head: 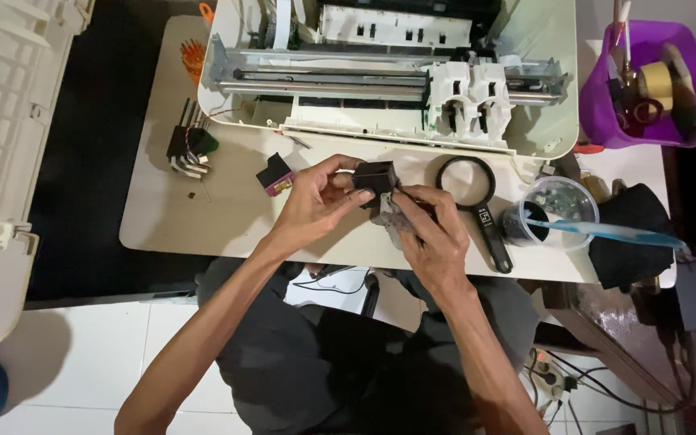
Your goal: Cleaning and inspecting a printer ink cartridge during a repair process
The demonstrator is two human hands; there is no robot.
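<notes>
Black cartridge (374, 176), both hands' fingers (354, 173) gripping

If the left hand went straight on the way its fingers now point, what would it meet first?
The left hand points rightward and already holds the small black box-shaped cartridge. Beyond it, probably the right hand's fingers, then the black round magnifying glass; depth is unclear.

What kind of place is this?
Likely a small home or shop repair bench: an opened printer with its cover off, a magnifying glass, and a purple tool bin. The left hand holds a black cartridge.
</notes>
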